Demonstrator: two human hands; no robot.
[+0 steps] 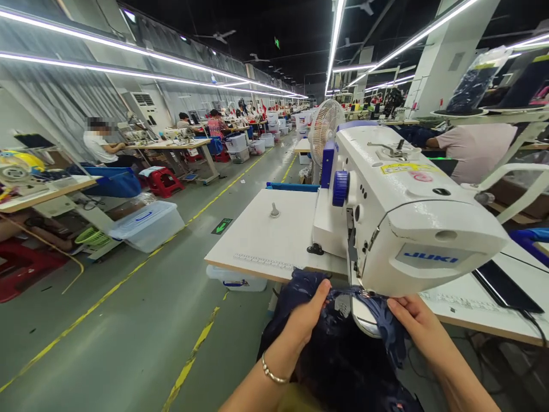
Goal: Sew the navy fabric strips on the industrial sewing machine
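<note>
A white JUKI sewing machine (403,217) stands on a white table (266,234). Dark navy fabric (338,349) lies bunched under the machine's needle end and hangs down toward me. My left hand (306,317), with a thin bracelet on the wrist, grips a fold of this fabric on the left of the needle area, fingers curled. On the right side my right hand (418,323) pinches the fabric edge by the machine's rounded arm. The needle itself is hidden by the machine head.
A white fan (323,134) stands behind the machine. A person in a pale shirt (472,146) sits at the right. Clear plastic bins (148,226) sit on the grey floor with yellow lines at left. Other workers sit at tables far back.
</note>
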